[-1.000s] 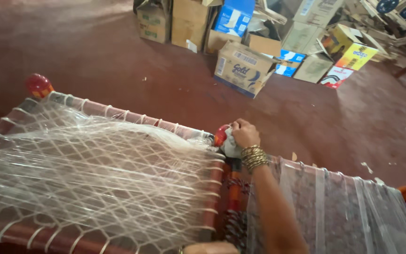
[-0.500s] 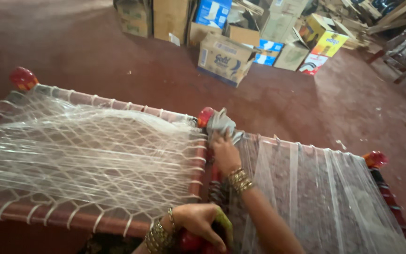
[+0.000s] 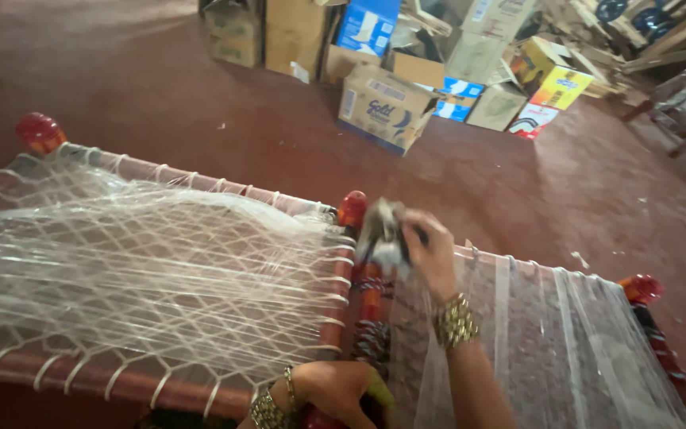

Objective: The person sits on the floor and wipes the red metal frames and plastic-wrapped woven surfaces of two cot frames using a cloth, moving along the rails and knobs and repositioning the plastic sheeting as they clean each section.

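Two woven cots stand side by side on the dark red floor (image 3: 200, 119). The right hand (image 3: 432, 254) is closed around a crumpled grey-white cloth (image 3: 381, 232), held just above the red-knobbed wooden cot frame (image 3: 352, 210). The left hand (image 3: 335, 391), low in view, grips the near frame end, fingers curled. Cardboard boxes (image 3: 383, 103) sit well behind.

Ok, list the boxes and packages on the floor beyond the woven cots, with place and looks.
Brown carton with dark blue printing: nearest the cots, tilted.
Blue-and-white box: top centre, upright.
Plain brown cartons: top left.
Yellow box: right.
Red-and-white package: below the yellow box.
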{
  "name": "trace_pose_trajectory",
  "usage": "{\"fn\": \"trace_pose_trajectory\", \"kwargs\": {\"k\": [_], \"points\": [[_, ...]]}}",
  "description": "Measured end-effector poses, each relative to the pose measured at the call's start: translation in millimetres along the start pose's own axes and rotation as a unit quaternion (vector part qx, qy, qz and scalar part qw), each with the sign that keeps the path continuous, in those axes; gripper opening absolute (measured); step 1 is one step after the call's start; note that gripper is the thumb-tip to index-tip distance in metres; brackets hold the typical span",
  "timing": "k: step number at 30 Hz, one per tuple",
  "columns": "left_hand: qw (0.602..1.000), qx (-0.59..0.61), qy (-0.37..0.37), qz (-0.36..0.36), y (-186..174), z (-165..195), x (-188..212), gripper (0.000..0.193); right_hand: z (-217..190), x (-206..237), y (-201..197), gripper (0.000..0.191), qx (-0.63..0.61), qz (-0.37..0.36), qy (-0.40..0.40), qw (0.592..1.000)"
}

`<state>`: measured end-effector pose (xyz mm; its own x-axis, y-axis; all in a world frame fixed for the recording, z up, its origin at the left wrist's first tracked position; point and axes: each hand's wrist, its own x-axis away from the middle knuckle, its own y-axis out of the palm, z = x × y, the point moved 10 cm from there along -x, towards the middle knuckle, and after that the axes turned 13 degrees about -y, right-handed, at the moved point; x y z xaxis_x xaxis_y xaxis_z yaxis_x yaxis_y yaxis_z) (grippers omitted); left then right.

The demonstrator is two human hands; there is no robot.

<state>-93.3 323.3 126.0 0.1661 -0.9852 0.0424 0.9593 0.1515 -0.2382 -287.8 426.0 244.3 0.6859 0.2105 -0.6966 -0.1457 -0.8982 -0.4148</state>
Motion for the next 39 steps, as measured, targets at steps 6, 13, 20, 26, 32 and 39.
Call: {"fn": "trace_pose_trajectory", "kwargs": {"k": [6,13,20,26,32,39], "points": [[0.999,0.028,-0.044,-0.003,4,-31,-5,0.022,46,-27,66,0.061,0.242,-0.055,-0.025,0.968],[1.000,0.023,-0.007,-0.008,0,13,3,0.028,118,-4,46,0.049,0.136,0.057,0.014,0.989],[0.999,0.019,-0.040,0.009,-1,36,5,0.029,128,97,37,0.049,0.201,-0.094,0.051,0.974],[0.993,0.014,-0.092,0.073,-5,45,9,0.029,13,143,28,0.060,0.126,-0.178,-0.014,0.976],[0.926,-0.159,-0.103,0.327,-7,71,53,0.030,-56,199,-11,0.041,0.014,-0.289,0.212,0.933],[0.848,-0.270,-0.019,0.456,6,102,87,0.059,-212,214,6,0.039,-0.007,-0.115,-0.141,0.983]]}}
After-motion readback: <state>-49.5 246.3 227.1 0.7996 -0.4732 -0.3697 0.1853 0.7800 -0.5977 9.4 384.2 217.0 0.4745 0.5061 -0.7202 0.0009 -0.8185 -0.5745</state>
